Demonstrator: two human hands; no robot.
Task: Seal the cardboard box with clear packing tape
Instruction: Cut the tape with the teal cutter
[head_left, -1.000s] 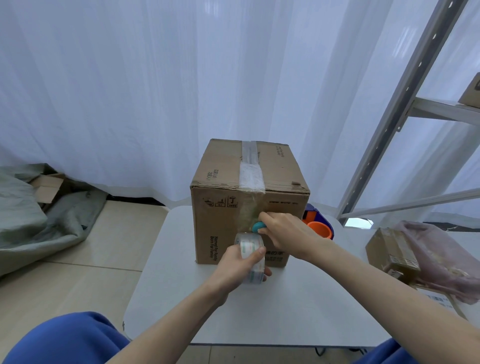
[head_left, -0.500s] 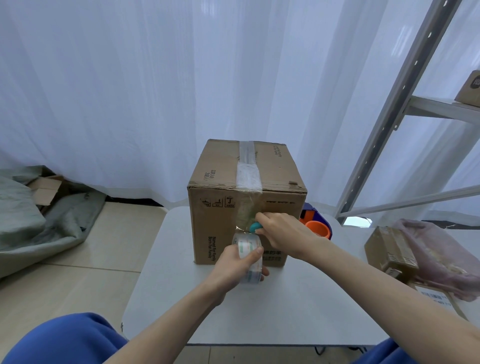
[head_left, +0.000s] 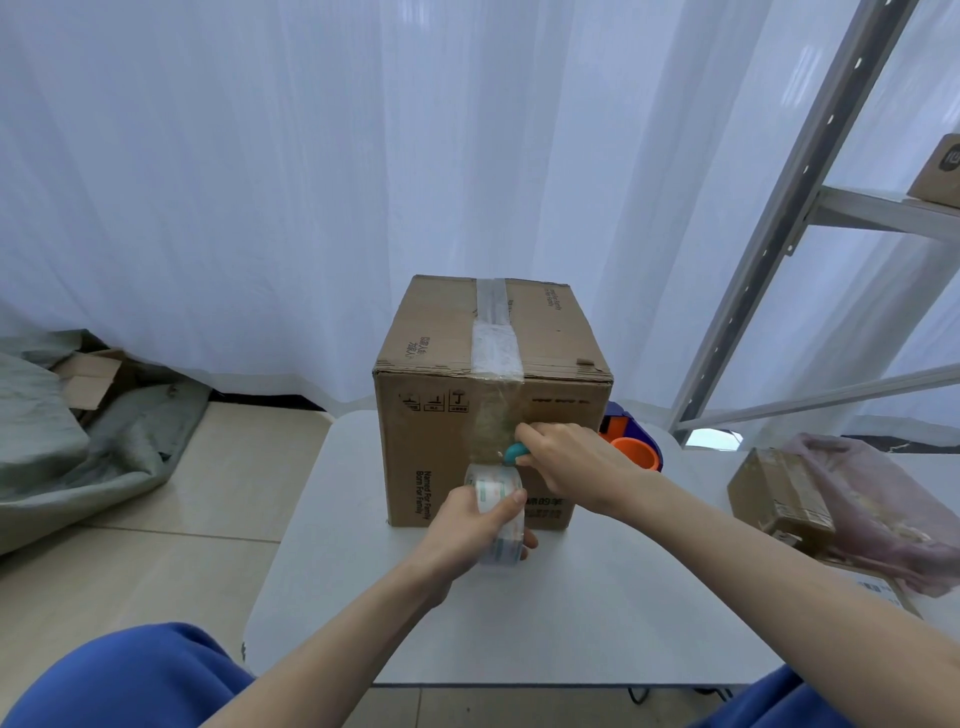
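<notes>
Head view: the cardboard box (head_left: 488, 415) stands on our white table (head_left: 519, 623), a strip of clear tape (head_left: 493, 338) running over its top and down the near face. Our left hand (head_left: 470, 525) is clamped around the tape roll (head_left: 496, 512), just in front of the box. Our right hand (head_left: 566, 460) grips a small teal cutter (head_left: 514, 453) against the tape on the box face.

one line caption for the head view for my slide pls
Left hand holds the clear tape roll while right hand presses a teal tool against the cardboard box.
</notes>
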